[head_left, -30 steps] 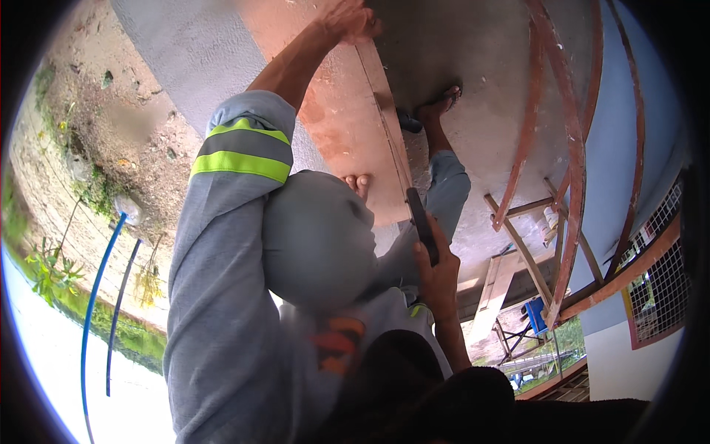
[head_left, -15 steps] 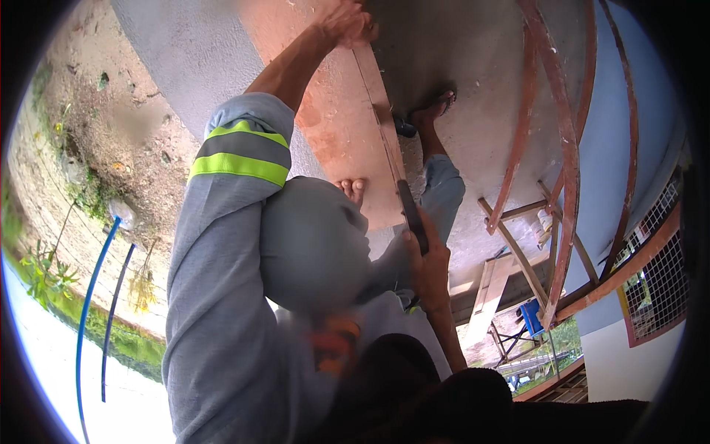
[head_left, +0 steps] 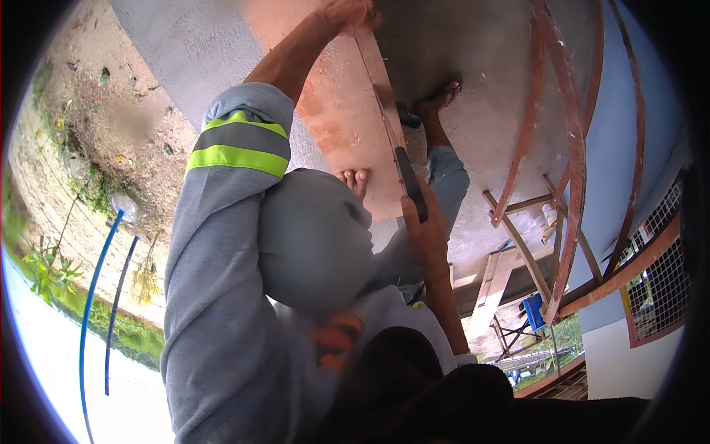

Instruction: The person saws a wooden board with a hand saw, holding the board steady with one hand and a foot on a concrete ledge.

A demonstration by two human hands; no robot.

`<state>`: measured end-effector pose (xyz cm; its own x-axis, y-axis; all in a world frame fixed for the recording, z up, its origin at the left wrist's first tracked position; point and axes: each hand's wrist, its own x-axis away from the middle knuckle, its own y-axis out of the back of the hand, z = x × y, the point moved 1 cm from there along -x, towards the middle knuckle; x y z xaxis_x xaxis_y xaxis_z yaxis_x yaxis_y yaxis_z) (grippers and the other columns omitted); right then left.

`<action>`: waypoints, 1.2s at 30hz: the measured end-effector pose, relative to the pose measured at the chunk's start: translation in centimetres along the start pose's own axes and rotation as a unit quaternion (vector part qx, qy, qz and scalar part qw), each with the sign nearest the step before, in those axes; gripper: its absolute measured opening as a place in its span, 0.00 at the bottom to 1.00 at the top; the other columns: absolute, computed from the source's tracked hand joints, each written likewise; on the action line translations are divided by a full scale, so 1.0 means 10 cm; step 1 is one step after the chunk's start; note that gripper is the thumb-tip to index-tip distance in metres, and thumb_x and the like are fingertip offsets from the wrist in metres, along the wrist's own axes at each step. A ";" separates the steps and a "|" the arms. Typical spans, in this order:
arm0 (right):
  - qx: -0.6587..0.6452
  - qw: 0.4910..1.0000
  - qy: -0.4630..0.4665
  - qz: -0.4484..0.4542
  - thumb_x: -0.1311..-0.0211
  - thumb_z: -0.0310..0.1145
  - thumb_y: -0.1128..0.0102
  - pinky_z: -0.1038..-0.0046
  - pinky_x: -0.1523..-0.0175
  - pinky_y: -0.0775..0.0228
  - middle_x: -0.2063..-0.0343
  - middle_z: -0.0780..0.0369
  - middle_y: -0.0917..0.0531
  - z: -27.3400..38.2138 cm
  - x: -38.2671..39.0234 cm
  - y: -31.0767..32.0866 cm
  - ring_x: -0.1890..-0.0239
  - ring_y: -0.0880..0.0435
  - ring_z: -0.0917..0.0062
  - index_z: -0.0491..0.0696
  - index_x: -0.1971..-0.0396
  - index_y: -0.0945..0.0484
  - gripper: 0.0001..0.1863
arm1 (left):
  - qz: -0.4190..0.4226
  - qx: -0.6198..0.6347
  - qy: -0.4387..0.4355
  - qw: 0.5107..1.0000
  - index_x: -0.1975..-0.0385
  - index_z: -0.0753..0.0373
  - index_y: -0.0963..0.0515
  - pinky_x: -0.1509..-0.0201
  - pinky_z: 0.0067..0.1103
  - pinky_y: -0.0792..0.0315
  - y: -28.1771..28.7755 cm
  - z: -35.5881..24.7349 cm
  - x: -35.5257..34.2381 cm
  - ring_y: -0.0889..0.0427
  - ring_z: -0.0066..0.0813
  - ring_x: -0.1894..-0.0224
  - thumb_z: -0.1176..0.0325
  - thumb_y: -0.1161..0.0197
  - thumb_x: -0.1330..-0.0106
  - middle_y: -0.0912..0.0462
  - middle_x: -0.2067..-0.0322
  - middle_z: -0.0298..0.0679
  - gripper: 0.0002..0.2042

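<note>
A long reddish board (head_left: 325, 96) slants away from me, one narrow edge facing right. My left hand (head_left: 349, 15) is at its far end, at the top of the view, with the fingers curled over the edge; part of it is cut off. My right hand (head_left: 429, 233) is closed round the near end of a long, narrow dark tool (head_left: 409, 181). The tool lies along the board's right edge; its exact kind does not show. My bare toes (head_left: 355, 181) press on the board, beside my bent grey-clad knee (head_left: 314, 237).
My sandalled foot (head_left: 440, 100) stands on the concrete floor (head_left: 488, 89). Brown wooden poles (head_left: 569, 148) and a timber frame (head_left: 521, 240) rise at right before a pale blue wall (head_left: 614, 148). Dirt ground (head_left: 126, 126) and blue rods (head_left: 92, 288) are at left.
My right hand and the dark tool have slid away from me along the board's edge. My left hand stays near the far end, with only a slight shift.
</note>
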<state>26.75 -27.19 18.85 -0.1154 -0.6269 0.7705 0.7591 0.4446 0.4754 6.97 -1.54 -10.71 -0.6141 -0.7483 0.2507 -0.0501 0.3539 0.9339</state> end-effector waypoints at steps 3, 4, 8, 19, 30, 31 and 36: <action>-0.002 0.993 -0.090 0.073 0.28 0.42 0.46 0.63 0.34 0.31 0.42 0.46 0.19 0.06 1.10 0.52 0.37 0.20 0.60 0.40 0.31 0.31 0.31 | -0.064 0.001 0.003 0.998 0.78 0.64 0.12 0.30 0.44 0.40 -0.05 0.07 0.11 0.16 0.52 0.46 0.50 0.46 0.30 0.10 0.67 0.51 0.26; 0.025 0.989 -0.110 0.100 0.28 0.41 0.46 0.63 0.32 0.33 0.41 0.45 0.20 0.21 1.24 0.62 0.36 0.21 0.61 0.39 0.31 0.31 0.31 | -0.060 0.007 0.006 0.998 0.78 0.64 0.12 0.30 0.44 0.40 -0.10 0.06 0.13 0.16 0.52 0.46 0.50 0.46 0.30 0.10 0.67 0.51 0.26; -0.002 1.000 -0.013 0.017 0.30 0.46 0.42 0.65 0.47 0.22 0.42 0.51 0.18 -0.54 0.83 0.18 0.41 0.17 0.58 0.51 0.28 0.32 0.33 | 0.000 0.004 -0.001 1.000 0.77 0.64 0.11 0.30 0.42 0.40 0.24 -0.01 -0.04 0.16 0.49 0.44 0.49 0.47 0.30 0.10 0.66 0.50 0.26; 0.016 0.994 -0.096 0.058 0.29 0.41 0.44 0.62 0.38 0.28 0.43 0.47 0.18 0.13 1.00 0.45 0.40 0.19 0.57 0.46 0.29 0.32 0.31 | 0.000 -0.037 -0.012 0.999 0.72 0.61 0.09 0.32 0.40 0.40 0.13 0.12 0.06 0.17 0.42 0.43 0.48 0.50 0.27 0.09 0.62 0.44 0.27; -0.021 0.991 0.125 -0.047 0.28 0.44 0.42 0.61 0.49 0.23 0.54 0.42 0.16 -0.27 -0.88 -0.46 0.52 0.14 0.49 0.45 0.35 0.27 0.27 | -0.030 -0.001 -0.017 0.999 0.80 0.62 0.11 0.33 0.41 0.40 0.27 -0.02 -0.02 0.15 0.43 0.50 0.50 0.49 0.27 0.10 0.70 0.47 0.27; -0.022 0.990 0.128 -0.054 0.28 0.44 0.42 0.61 0.49 0.23 0.54 0.42 0.16 -0.27 -0.92 -0.45 0.52 0.14 0.49 0.45 0.35 0.27 0.27 | 0.047 0.007 -0.003 0.999 0.68 0.62 0.11 0.30 0.46 0.42 0.30 -0.02 -0.04 0.20 0.47 0.42 0.46 0.43 0.31 0.13 0.58 0.49 0.24; -0.003 0.993 0.106 -0.058 0.29 0.47 0.42 0.58 0.51 0.22 0.57 0.42 0.15 -0.36 -0.92 -0.54 0.53 0.14 0.48 0.44 0.37 0.26 0.29 | 0.052 -0.045 0.026 0.997 0.60 0.59 0.12 0.27 0.36 0.39 0.44 -0.10 0.07 0.20 0.36 0.41 0.50 0.49 0.25 0.12 0.52 0.42 0.21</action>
<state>26.00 -26.11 7.73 -0.0642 -0.7944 0.6040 0.7521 0.3593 0.5525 7.09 -1.05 -6.14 -0.5699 -0.7395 0.3583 0.0846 0.3809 0.9207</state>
